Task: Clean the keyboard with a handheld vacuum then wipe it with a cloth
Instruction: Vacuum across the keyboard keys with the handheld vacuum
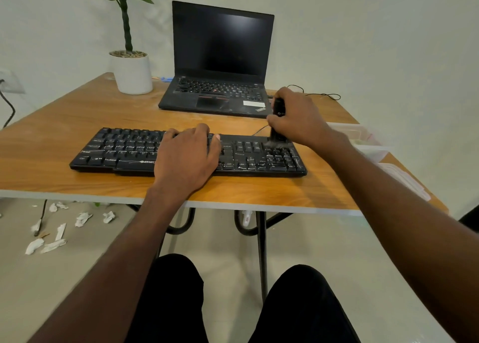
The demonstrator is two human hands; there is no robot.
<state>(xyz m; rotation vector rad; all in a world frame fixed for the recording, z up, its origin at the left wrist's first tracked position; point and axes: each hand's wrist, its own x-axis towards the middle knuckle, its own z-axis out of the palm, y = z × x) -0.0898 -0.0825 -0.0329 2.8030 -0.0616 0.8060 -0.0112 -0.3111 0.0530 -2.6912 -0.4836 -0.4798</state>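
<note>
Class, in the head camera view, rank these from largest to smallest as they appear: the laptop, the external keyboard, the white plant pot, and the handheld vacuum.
1 and 2. keyboard and laptop: too close to rank; the keyboard is wider but nearer the camera, the laptop taller.
3. white plant pot.
4. handheld vacuum, partly hidden by the right hand gripping it.

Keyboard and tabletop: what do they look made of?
Keyboard: apparently matte black plastic, with moulded keys and pale dusty streaks. Tabletop: seemingly wood-grain laminate over board, with a smooth, slightly glossy orange-brown grain and a pale plain edge; solid wood can't be excluded.
</note>
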